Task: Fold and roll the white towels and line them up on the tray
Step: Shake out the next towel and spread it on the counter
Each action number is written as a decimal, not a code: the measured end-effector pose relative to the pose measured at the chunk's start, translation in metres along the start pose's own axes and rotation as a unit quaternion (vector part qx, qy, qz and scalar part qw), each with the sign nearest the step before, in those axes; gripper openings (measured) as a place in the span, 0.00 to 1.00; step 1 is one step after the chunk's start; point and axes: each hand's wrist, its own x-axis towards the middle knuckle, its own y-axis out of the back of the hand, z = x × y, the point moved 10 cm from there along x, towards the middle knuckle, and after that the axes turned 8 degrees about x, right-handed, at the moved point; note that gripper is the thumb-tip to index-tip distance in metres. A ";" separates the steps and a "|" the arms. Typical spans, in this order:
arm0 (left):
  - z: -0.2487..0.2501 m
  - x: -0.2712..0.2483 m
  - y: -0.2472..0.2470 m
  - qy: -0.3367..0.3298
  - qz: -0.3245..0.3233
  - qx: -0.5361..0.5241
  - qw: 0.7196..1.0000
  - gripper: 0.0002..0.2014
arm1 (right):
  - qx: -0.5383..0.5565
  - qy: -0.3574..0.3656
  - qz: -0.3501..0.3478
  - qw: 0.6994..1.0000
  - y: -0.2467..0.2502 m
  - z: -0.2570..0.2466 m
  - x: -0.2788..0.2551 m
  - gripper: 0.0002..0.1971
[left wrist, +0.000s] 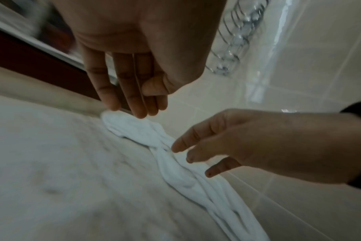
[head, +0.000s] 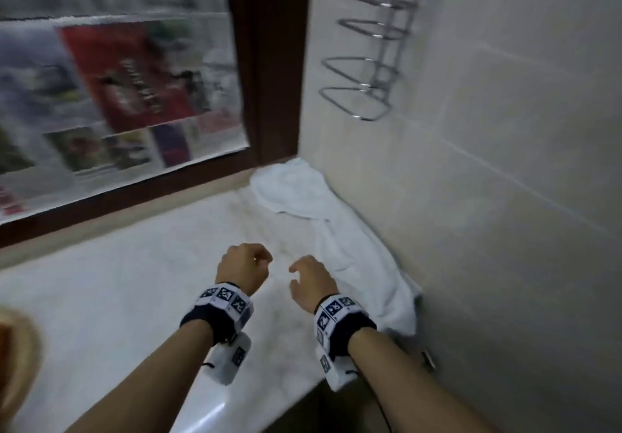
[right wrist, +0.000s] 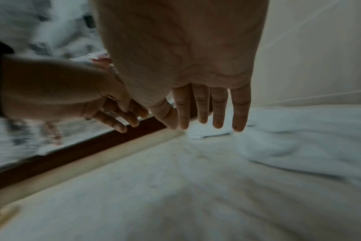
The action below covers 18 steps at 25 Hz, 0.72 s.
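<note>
Early stage: one white towel [head: 331, 230] is lying unfolded and rumpled along the wall, at two o'clock on the bench [head: 134, 281]; folding, rolling and lining up all appear to be outstanding. No tray is showing in any view. The left hand [head: 244, 266] and right hand [head: 311, 281] are hovering side by side above the bench, fingers loosely extended and relaxed, holding nothing; the right hand is reaching nearest the towel, apparently not touching it.
</note>
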 end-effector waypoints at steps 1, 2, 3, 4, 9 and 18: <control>0.037 0.006 -0.028 -0.023 -0.027 0.004 0.999 0.12 | -0.007 -0.048 0.024 0.999 0.019 0.050 -0.005 0.18; 0.064 0.009 -0.053 -0.042 -0.049 0.013 0.998 0.12 | -0.023 -0.096 0.048 0.994 0.033 0.092 -0.013 0.20; 0.092 0.012 -0.078 -0.062 -0.073 0.027 0.995 0.12 | -0.036 -0.145 0.074 0.986 0.047 0.134 -0.022 0.23; 0.115 0.013 -0.102 -0.082 -0.098 0.047 0.991 0.13 | -0.042 -0.184 0.088 0.978 0.055 0.168 -0.032 0.26; 0.171 0.004 -0.194 -0.156 -0.210 0.109 0.959 0.19 | -0.025 -0.162 0.085 0.983 0.059 0.242 -0.040 0.14; 0.203 0.016 -0.161 -0.193 -0.131 -0.067 0.970 0.07 | 0.203 -0.010 0.215 0.955 0.143 0.195 -0.032 0.04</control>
